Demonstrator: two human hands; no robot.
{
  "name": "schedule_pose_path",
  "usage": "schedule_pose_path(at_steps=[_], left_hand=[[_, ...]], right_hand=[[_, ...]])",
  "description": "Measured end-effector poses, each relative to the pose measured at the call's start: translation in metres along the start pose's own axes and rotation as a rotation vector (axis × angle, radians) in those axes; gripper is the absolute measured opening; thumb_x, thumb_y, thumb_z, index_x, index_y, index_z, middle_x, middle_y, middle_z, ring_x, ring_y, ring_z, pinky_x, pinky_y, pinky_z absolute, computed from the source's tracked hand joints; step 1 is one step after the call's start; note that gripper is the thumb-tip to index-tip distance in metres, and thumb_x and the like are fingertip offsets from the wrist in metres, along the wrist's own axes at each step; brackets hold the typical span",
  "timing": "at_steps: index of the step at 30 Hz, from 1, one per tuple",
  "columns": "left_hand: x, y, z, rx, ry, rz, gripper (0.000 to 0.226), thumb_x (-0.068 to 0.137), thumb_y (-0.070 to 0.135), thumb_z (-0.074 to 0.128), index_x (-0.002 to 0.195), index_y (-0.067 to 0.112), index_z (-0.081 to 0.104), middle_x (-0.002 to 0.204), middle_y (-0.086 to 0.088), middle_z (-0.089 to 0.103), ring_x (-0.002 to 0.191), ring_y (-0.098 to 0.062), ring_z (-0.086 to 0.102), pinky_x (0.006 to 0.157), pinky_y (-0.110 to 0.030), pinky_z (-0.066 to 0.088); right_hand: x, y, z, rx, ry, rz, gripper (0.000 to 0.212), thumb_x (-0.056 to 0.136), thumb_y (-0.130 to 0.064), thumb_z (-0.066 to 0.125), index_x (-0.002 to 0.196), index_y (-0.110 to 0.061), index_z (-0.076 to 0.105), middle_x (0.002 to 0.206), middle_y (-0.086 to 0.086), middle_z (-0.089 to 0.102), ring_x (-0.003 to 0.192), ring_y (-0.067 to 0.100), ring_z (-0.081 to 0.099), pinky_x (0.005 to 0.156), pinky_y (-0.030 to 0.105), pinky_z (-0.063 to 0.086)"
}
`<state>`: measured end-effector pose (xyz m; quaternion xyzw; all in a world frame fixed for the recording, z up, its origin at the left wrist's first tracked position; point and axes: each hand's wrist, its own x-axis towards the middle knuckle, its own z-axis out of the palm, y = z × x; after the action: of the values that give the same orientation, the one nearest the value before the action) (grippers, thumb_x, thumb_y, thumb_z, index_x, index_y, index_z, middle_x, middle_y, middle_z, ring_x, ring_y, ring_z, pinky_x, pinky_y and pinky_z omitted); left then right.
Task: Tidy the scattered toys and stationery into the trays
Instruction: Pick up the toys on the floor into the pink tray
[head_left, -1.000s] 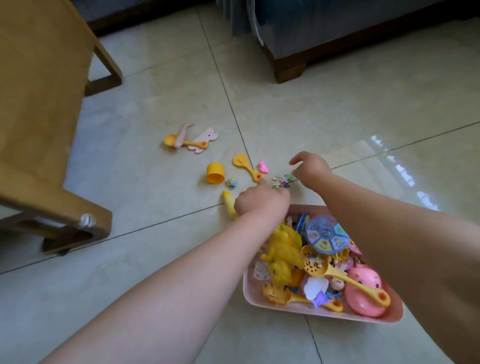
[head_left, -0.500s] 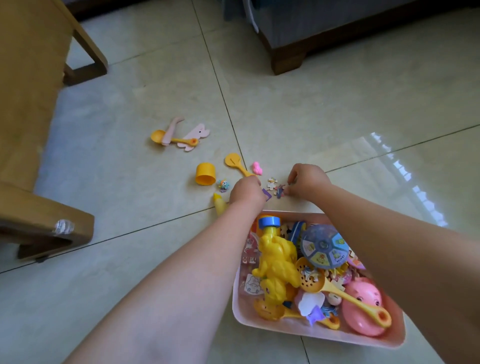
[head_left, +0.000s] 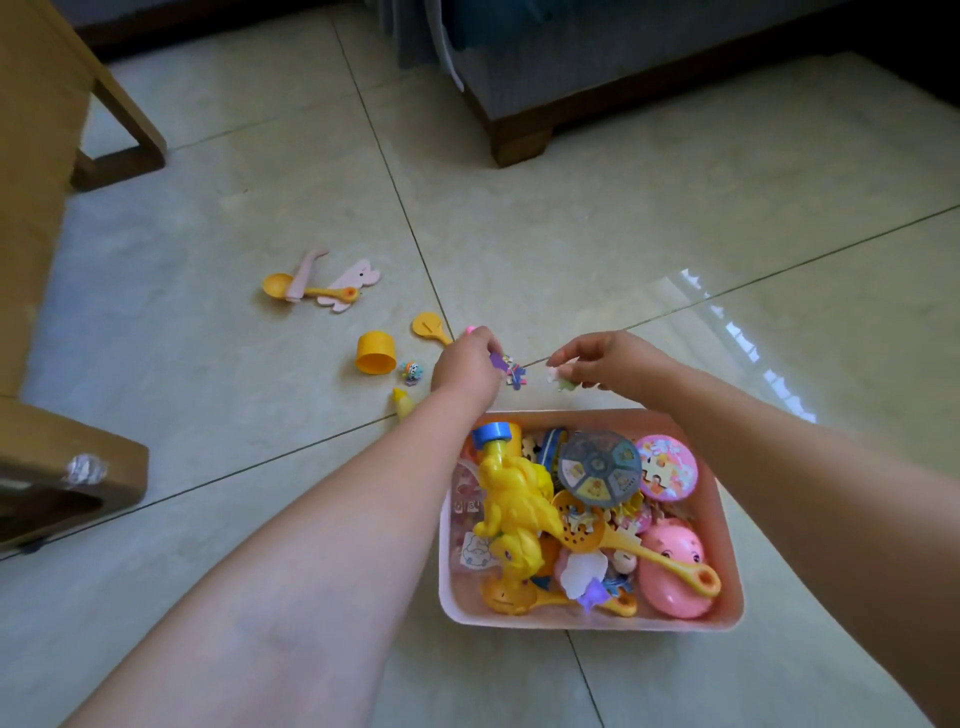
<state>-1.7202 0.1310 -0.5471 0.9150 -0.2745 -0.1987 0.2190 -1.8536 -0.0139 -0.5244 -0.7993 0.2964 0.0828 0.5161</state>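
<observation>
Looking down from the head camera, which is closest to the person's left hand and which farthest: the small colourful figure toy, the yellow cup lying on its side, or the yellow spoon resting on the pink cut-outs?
From the left hand:
1. Small colourful figure toy, just to its left.
2. Yellow cup, on its side, further left.
3. Yellow spoon on the pink cut-outs, far up and left.

We see a pale pink tray (head_left: 730, 525), a yellow cup (head_left: 375, 353), a pink round toy (head_left: 672, 569), a grey wheel (head_left: 599, 466) with yellow and blue segments, and perhaps purple puzzle pieces (head_left: 511, 370) on pale greenish tiles (head_left: 571, 223).
</observation>
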Motion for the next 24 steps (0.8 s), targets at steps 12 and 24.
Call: schedule_pose_path(at_steps=[12,24], left_hand=[[-0.055,0.021,-0.032,0.126,-0.496,0.228,0.023,0.085,0.035,0.07,0.081,0.013,0.074,0.077,-0.011,0.063,0.07,-0.015,0.052,0.066,-0.026,0.04],[-0.055,-0.015,-0.043,-0.258,-0.398,0.124,0.008,0.083,0.026,0.072,0.079,0.02,0.076,0.069,0.007,0.069,0.071,-0.006,0.062,0.073,-0.025,0.05]], right_hand=[[-0.013,-0.016,0.024,-0.298,0.146,0.06,0.013,0.084,-0.024,0.069,0.093,-0.015,0.072,0.079,-0.002,0.064,0.08,0.017,0.06,0.066,0.028,0.044],[0.029,-0.023,0.042,-0.248,0.125,0.147,0.023,0.087,-0.015,0.064,0.11,-0.012,0.068,0.093,0.007,0.066,0.088,0.024,0.064,0.068,0.026,0.044]])
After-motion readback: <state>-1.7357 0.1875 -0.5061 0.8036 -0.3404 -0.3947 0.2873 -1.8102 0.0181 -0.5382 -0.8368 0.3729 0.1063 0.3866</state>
